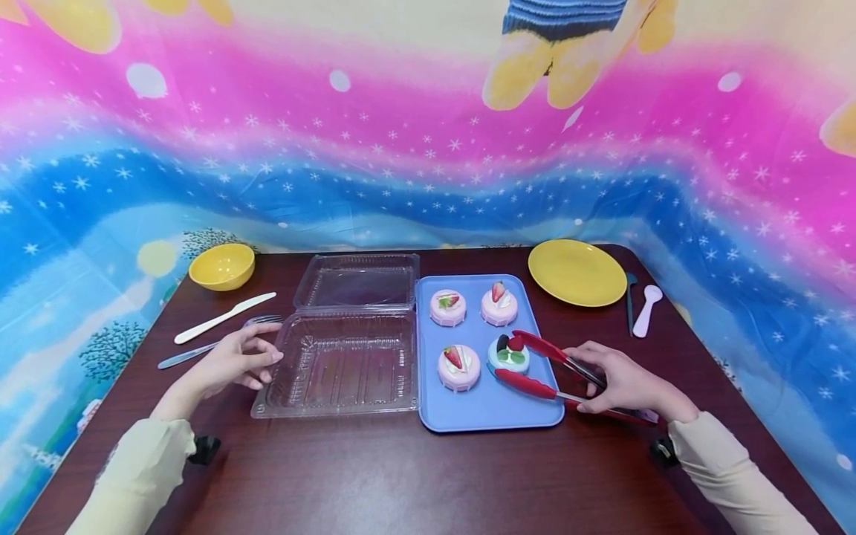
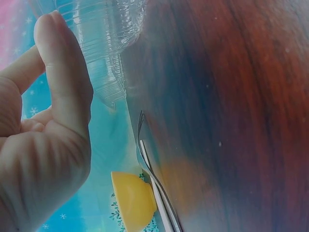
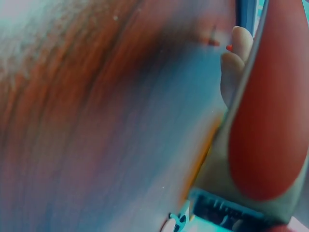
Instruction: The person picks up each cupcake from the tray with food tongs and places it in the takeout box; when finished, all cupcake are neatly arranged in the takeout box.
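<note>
My right hand (image 1: 625, 380) grips a pair of red-tipped tongs (image 1: 528, 383) from the right side. The spread tips straddle a small mint-coloured cake (image 1: 511, 358) topped with berries and leaves, which sits on a blue tray (image 1: 491, 409). In the right wrist view, a red tong handle (image 3: 270, 111) fills much of the right side, with fingertips behind it. At the left, my left hand (image 1: 230, 364) has loosely bent fingers, their tips right at the rim of a hinged clear plastic container (image 1: 341, 405), whose lid lies back. Nothing shows in its grasp.
On the tray stand a pink cake (image 1: 458, 368) and two more pink ones behind. A yellow bowl (image 1: 223, 267), white knife (image 1: 224, 318) and metal fork (image 1: 187, 355) lie left. A yellow plate (image 1: 577, 272), white spoon (image 1: 646, 310) and dark utensil (image 1: 630, 305) lie right.
</note>
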A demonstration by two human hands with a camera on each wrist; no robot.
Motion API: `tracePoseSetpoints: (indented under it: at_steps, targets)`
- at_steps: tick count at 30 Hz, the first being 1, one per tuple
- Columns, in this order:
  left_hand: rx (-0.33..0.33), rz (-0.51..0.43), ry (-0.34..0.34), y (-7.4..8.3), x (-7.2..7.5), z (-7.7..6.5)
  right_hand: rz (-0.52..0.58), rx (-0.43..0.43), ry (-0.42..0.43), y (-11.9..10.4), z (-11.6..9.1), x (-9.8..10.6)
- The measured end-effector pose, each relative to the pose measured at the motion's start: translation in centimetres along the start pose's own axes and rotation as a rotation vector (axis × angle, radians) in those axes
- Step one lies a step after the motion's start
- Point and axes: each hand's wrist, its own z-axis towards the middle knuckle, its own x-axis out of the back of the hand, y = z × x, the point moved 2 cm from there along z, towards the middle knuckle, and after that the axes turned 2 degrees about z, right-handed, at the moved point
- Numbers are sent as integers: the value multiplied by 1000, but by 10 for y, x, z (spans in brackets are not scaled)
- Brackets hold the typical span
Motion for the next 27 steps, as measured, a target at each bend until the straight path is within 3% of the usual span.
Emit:
tracePoseSetpoints:
  at_steps: [21, 27]
  targets:
    - [-13, 3, 7, 0, -1, -1, 41, 62, 35, 5, -4, -1]
    - [-11, -1, 9, 0, -1, -1, 59, 39, 33, 6, -4, -2]
